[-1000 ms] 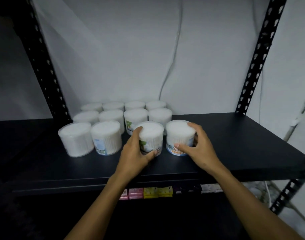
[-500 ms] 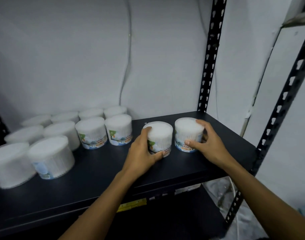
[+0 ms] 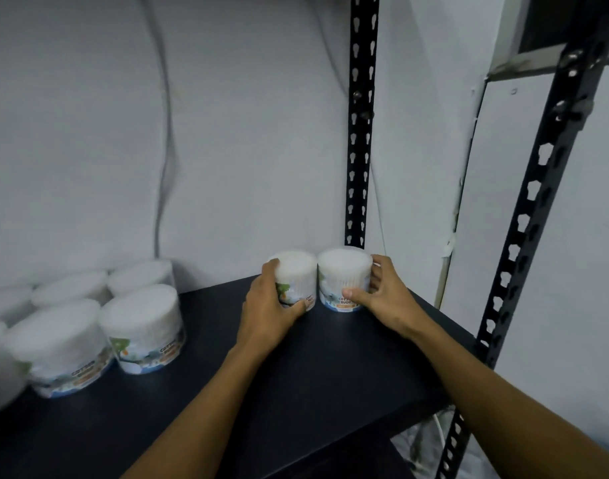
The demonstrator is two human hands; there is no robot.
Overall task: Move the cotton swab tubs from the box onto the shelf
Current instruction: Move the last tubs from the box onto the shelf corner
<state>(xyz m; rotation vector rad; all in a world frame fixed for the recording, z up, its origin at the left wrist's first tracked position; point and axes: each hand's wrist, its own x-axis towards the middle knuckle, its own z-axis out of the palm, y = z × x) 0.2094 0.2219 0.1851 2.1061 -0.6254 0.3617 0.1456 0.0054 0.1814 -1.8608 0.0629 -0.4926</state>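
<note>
With our left hand point(image 3: 266, 307) gripping one tub point(image 3: 293, 281) and our right hand point(image 3: 382, 297) the other tub point(image 3: 344, 278) on the shelf point(image 3: 330, 357), we should seat both flat in the back corner, touching, before letting go.

Dim, cool, even light; no lamp shows and shadows are soft. The white wall point(image 3: 244, 133) reads grey. Cotton swab tubs point(image 3: 88, 333) at the left edge are smeared by motion blur (labels barely legible). Wide-angle distortion tilts the shelf upright point(image 3: 524, 236); the black shelf board point(image 3: 330, 368) loses detail.
</note>
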